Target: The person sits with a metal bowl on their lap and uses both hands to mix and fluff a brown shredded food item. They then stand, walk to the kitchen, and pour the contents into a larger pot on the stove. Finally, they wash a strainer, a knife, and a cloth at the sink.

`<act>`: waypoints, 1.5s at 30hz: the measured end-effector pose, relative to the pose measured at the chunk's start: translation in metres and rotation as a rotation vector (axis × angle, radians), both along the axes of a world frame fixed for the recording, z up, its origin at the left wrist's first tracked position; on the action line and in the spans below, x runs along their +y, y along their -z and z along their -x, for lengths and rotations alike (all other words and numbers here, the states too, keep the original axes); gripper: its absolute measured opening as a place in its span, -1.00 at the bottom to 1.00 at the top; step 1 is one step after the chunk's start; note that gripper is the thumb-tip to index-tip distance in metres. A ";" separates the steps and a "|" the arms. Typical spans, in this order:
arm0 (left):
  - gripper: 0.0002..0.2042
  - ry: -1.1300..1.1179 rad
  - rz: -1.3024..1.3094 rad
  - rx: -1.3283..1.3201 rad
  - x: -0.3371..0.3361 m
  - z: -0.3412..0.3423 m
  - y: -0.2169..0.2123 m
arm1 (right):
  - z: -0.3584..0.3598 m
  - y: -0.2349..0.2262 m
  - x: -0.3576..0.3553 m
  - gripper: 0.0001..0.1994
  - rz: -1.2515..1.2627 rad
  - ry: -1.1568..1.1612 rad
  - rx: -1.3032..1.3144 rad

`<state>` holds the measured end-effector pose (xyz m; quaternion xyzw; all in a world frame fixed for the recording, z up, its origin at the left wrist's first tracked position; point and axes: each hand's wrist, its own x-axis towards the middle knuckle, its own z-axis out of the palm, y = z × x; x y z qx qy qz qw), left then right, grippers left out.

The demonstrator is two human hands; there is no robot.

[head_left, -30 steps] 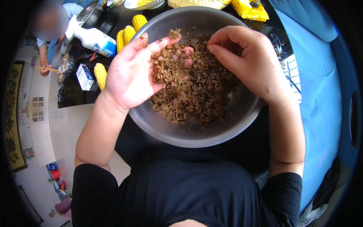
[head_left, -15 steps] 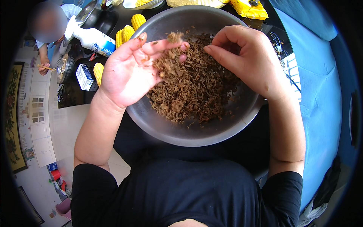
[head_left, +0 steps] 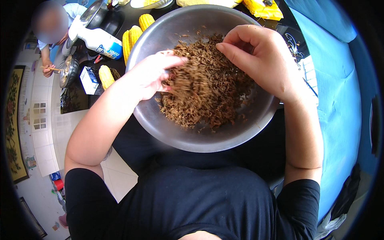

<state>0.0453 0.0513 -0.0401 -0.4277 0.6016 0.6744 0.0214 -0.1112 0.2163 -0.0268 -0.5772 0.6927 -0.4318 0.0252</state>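
A wide metal basin [head_left: 180, 138] holds a heap of brown, dry-looking shreds [head_left: 216, 108]. Over its left side, my left hand [head_left: 154, 74] tips toward the heap with its fingers apart. A clump of shreds beside those fingers is smeared by motion, seemingly tumbling down. At the basin's upper right, my right hand [head_left: 262, 54] hovers over the shreds, thumb and fingers drawn into a pinch. Whatever lies between its fingertips, if anything, is too hidden to make out.
Corn cobs [head_left: 132, 38], a white bottle with a blue label [head_left: 102, 42] and a small box [head_left: 90, 80] stand left of the basin. A yellow bag [head_left: 264, 10] lies behind it. At far left, another person's hand [head_left: 49, 70] holds chopsticks over a pan [head_left: 70, 72].
My left hand has turned over from palm up and moved lower, shedding shreds into the basin. My right hand has hardly moved.
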 end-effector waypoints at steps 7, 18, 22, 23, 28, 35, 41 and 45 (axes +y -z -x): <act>-0.77 0.330 0.329 0.022 0.003 0.001 -0.020 | 0.000 0.001 0.003 -0.79 0.030 0.002 0.025; -0.32 1.172 1.199 -0.317 0.037 0.019 0.003 | 0.012 -0.009 -0.004 -0.83 0.003 -0.039 0.046; -0.60 1.058 1.168 -0.176 0.005 0.031 -0.009 | 0.011 -0.024 -0.003 -0.82 -0.063 -0.058 -0.056; -0.62 0.960 0.991 -0.186 -0.008 0.031 -0.016 | 0.012 -0.026 -0.003 -0.82 -0.061 -0.060 -0.053; -0.69 0.374 0.128 0.260 -0.022 0.022 -0.038 | 0.027 -0.021 0.008 -0.80 -0.089 0.000 -0.038; -0.65 0.134 -0.385 0.373 -0.061 -0.011 -0.013 | 0.014 0.002 -0.019 -0.79 -0.085 0.068 0.007; -0.62 0.111 -0.457 0.409 -0.040 -0.009 -0.031 | 0.026 -0.015 -0.009 -0.79 -0.138 0.059 -0.017; -0.57 0.122 -0.439 0.384 -0.036 -0.005 -0.038 | 0.026 -0.019 -0.008 -0.80 -0.142 0.057 -0.035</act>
